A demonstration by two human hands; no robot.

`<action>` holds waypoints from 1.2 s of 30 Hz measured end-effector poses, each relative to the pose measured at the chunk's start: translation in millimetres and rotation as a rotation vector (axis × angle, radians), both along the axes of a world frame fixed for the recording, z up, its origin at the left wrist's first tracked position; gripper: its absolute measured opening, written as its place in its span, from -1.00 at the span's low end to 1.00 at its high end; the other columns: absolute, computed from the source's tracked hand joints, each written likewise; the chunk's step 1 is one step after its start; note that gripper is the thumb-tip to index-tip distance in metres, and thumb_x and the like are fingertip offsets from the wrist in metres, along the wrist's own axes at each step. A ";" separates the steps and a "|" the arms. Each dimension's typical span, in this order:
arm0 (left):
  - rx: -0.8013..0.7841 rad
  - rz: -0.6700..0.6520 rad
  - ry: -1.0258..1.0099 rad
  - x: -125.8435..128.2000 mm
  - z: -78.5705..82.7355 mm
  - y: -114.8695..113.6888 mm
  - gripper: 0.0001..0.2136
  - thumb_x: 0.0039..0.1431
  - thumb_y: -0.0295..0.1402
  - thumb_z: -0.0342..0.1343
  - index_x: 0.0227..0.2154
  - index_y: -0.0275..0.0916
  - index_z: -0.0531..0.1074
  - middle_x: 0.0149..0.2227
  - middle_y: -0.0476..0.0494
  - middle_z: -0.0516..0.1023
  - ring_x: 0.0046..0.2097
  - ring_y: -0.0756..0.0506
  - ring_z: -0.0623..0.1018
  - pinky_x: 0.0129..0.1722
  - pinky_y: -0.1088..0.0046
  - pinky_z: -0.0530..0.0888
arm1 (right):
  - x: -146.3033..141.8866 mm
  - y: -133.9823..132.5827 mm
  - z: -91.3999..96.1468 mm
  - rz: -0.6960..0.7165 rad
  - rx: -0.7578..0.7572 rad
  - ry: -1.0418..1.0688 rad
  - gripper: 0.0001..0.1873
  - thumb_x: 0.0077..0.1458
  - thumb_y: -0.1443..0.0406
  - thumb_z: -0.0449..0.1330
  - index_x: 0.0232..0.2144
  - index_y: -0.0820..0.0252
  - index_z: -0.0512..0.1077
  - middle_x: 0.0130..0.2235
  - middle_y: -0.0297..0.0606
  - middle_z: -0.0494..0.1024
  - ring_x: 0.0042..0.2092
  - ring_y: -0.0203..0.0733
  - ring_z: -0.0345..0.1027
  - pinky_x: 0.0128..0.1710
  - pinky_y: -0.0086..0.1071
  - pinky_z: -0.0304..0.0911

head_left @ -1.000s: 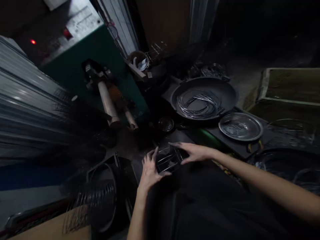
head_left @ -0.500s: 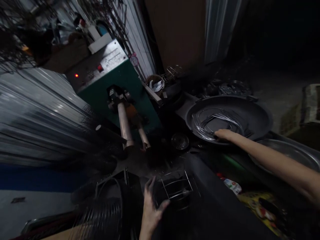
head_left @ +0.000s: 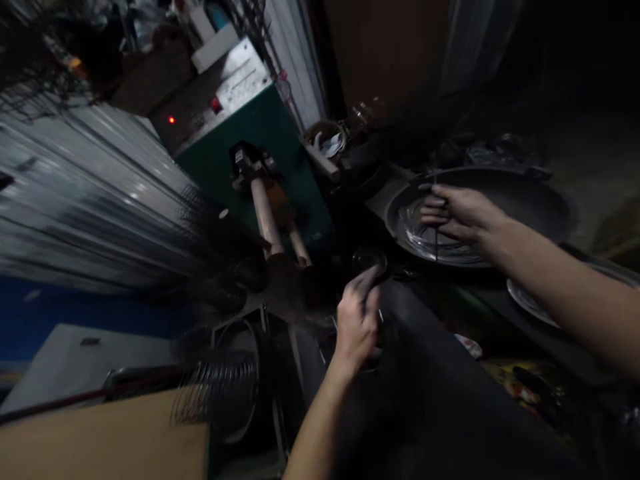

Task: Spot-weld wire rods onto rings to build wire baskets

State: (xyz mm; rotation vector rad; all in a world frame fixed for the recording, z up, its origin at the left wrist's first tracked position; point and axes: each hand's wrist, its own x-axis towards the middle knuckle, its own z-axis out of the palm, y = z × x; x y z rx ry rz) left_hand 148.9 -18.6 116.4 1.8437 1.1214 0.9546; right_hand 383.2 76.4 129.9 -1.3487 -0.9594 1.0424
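Observation:
My right hand [head_left: 463, 212] is raised over a wide dark pan, its fingers closed on a thin metal wire [head_left: 437, 247] that hangs nearly upright. Beneath it, a coil-like bundle of shiny wires [head_left: 417, 235] lies in the pan [head_left: 530, 193]. My left hand [head_left: 356, 323] is in the lower middle, fingers stretched forward and a little apart, blurred, with nothing visible in them. Behind and below that hand is a wire frame [head_left: 325, 347], mostly hidden by it.
A green machine [head_left: 300, 167] with a red light and pale rods [head_left: 265, 213] stands ahead. Several curved wires [head_left: 215, 387] hang at lower left beside a tan board [head_left: 110, 433]. A small round dish [head_left: 371, 259] lies beyond my left hand. Another metal basin [head_left: 530, 303] sits at right.
My right hand has lifted from the wire bundle with a wire in it. My left hand has moved forward and right, across the wire frame. The view has shifted slightly.

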 end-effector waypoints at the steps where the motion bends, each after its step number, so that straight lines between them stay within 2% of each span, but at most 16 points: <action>1: 0.000 -0.043 0.008 10.4 1.4 5.5 -0.66 0.29 -0.24 -0.04 0.06 -0.15 0.41 0.13 -0.14 0.43 0.20 -0.15 0.38 0.24 0.25 0.29 | -17.4 -7.1 16.9 0.037 -0.051 0.235 -0.64 0.32 0.42 -0.21 -0.55 0.12 0.01 -0.62 -0.51 -0.06 -0.62 -0.44 -0.20 -0.61 -0.55 -0.17; 4: -0.132 -0.171 0.016 19.3 1.0 19.9 -0.72 0.25 -0.22 0.04 -0.09 -0.17 0.52 -0.03 -0.12 0.56 0.08 -0.19 0.48 0.15 0.23 0.36 | -63.8 -24.6 48.1 0.086 -0.165 0.684 -0.64 0.36 0.41 -0.18 -0.51 0.21 0.14 -0.63 -0.53 -0.07 -0.64 -0.49 -0.24 -0.64 -0.61 -0.24; 6: -0.232 -0.186 -0.047 8.8 0.0 25.7 -0.74 0.23 -0.21 0.06 -0.16 -0.20 0.55 -0.13 -0.11 0.60 -0.01 -0.16 0.53 0.06 0.30 0.41 | -85.0 -33.9 45.1 0.118 -0.187 0.709 -0.65 0.38 0.38 -0.18 -0.41 0.27 0.28 -0.62 -0.49 0.11 -0.62 -0.52 -0.03 -0.59 -0.65 -0.08; 9: -0.321 -0.080 -0.180 -15.5 -2.1 32.1 -0.73 0.19 -0.21 0.09 -0.21 -0.27 0.56 -0.20 -0.12 0.61 -0.10 -0.11 0.56 -0.02 0.38 0.43 | -103.2 -53.3 9.4 0.206 -0.230 0.403 -0.66 0.37 0.29 -0.09 -0.31 0.32 0.42 -0.48 -0.31 0.43 -0.45 -0.42 0.28 -0.43 -0.57 0.20; 12: -0.420 -0.013 -0.251 -30.5 -10.8 42.8 -0.73 0.15 -0.21 0.14 -0.28 -0.34 0.56 -0.31 -0.13 0.61 -0.19 -0.09 0.56 -0.09 0.38 0.43 | -115.5 -78.0 -32.9 0.377 -0.288 0.105 -0.77 0.20 0.22 0.19 -0.36 0.31 0.48 -0.44 -0.26 0.49 -0.43 -0.34 0.32 -0.42 -0.52 0.28; 15: -0.479 0.031 -0.274 -37.7 -22.7 57.6 -0.71 0.15 -0.20 0.13 -0.31 -0.37 0.55 -0.35 -0.14 0.60 -0.20 -0.12 0.56 -0.09 0.35 0.44 | -132.9 -92.3 -51.9 0.511 -0.252 0.004 -0.70 0.01 0.11 0.33 -0.37 0.26 0.50 -0.51 -0.31 0.46 -0.51 -0.32 0.29 -0.53 -0.49 0.27; 18: -0.369 0.130 -0.223 -60.6 -33.5 59.3 -0.70 0.17 -0.17 0.11 -0.27 -0.34 0.53 -0.25 -0.16 0.59 -0.06 -0.17 0.53 0.00 0.29 0.40 | -154.8 -86.8 -50.8 0.513 -0.214 -0.032 -0.70 -0.01 0.11 0.34 -0.42 0.25 0.47 -0.56 -0.33 0.43 -0.58 -0.37 0.24 -0.62 -0.51 0.20; 20: -0.238 0.162 -0.154 -87.5 -43.4 42.4 -0.65 0.12 -0.14 0.16 -0.13 -0.28 0.49 -0.09 -0.17 0.55 0.08 -0.20 0.46 0.10 0.24 0.34 | -166.9 -75.8 -48.8 0.485 -0.224 -0.005 -0.77 0.09 0.18 0.27 -0.44 0.25 0.44 -0.57 -0.33 0.42 -0.60 -0.39 0.23 -0.64 -0.54 0.19; 21: -0.187 0.155 -0.114 -102.0 -50.7 28.5 -0.55 0.05 -0.12 0.22 -0.03 -0.24 0.44 0.01 -0.19 0.49 0.15 -0.21 0.40 0.15 0.22 0.30 | -171.6 -69.9 -49.0 0.469 -0.238 0.005 -0.81 0.14 0.23 0.22 -0.43 0.25 0.42 -0.58 -0.33 0.41 -0.61 -0.40 0.21 -0.65 -0.55 0.17; 23: -0.159 0.091 -0.018 -126.8 -72.0 -4.4 -0.20 -0.18 -0.12 0.38 0.17 -0.18 0.23 0.17 -0.25 0.33 0.23 -0.26 0.29 0.21 0.15 0.24 | -178.7 -59.4 -51.9 0.459 -0.279 0.002 -0.83 0.20 0.32 0.14 -0.44 0.24 0.41 -0.60 -0.36 0.39 -0.65 -0.42 0.16 -0.69 -0.55 0.11; 24: -0.160 0.083 0.046 -134.8 -85.1 -20.2 -0.02 -0.34 -0.13 0.45 0.21 -0.19 0.15 0.20 -0.30 0.26 0.25 -0.31 0.25 0.23 0.10 0.21 | -181.5 -55.2 -54.4 0.472 -0.302 -0.001 -0.82 0.21 0.35 0.11 -0.45 0.24 0.41 -0.61 -0.36 0.38 -0.66 -0.42 0.15 -0.70 -0.56 0.10; 25: -0.163 0.087 0.090 -139.2 -98.6 -33.4 0.03 -0.37 -0.16 0.45 0.24 -0.20 0.09 0.19 -0.34 0.26 0.24 -0.33 0.26 0.22 0.05 0.20 | -184.0 -51.6 -57.1 0.488 -0.321 0.000 -0.80 0.21 0.37 0.09 -0.46 0.24 0.40 -0.62 -0.37 0.36 -0.67 -0.42 0.14 -0.71 -0.56 0.09; 28: -0.106 0.206 0.042 -133.1 -127.7 -49.7 -0.12 -0.10 -0.26 0.33 0.24 -0.24 -0.04 0.06 -0.32 0.35 0.08 -0.22 0.41 0.15 0.09 0.29 | -188.8 -42.6 -62.3 0.494 -0.333 0.019 -0.83 0.18 0.38 0.11 -0.46 0.24 0.41 -0.62 -0.39 0.34 -0.67 -0.44 0.12 -0.73 -0.58 0.07; 30: -0.012 0.260 -0.002 -123.7 -129.5 -41.5 -0.23 -0.03 -0.33 0.26 0.20 -0.23 -0.02 0.01 -0.28 0.37 0.03 -0.17 0.44 0.12 0.15 0.32 | -189.4 -35.6 -60.1 0.466 -0.311 0.029 -0.89 0.16 0.36 0.14 -0.40 0.25 0.43 -0.62 -0.40 0.34 -0.67 -0.45 0.10 -0.74 -0.58 0.04; 33: 0.128 0.250 -0.014 -118.6 -114.1 -17.1 -0.24 -0.07 -0.34 0.26 0.16 -0.21 -0.03 -0.03 -0.25 0.38 0.06 -0.19 0.41 0.12 0.15 0.32 | -188.9 -22.7 -48.6 0.443 -0.252 0.038 -0.89 0.15 0.32 0.18 -0.29 0.28 0.45 -0.62 -0.42 0.31 -0.68 -0.45 0.08 -0.75 -0.57 0.01; 36: 0.200 0.235 -0.029 -122.8 -99.2 4.2 -0.21 -0.06 -0.29 0.26 0.16 -0.21 -0.09 -0.05 -0.24 0.38 0.06 -0.19 0.42 0.11 0.14 0.34 | -191.7 -10.0 -35.8 0.413 -0.219 0.056 -0.88 0.11 0.32 0.22 -0.29 0.28 0.44 -0.61 -0.41 0.33 -0.68 -0.45 0.09 -0.74 -0.58 0.02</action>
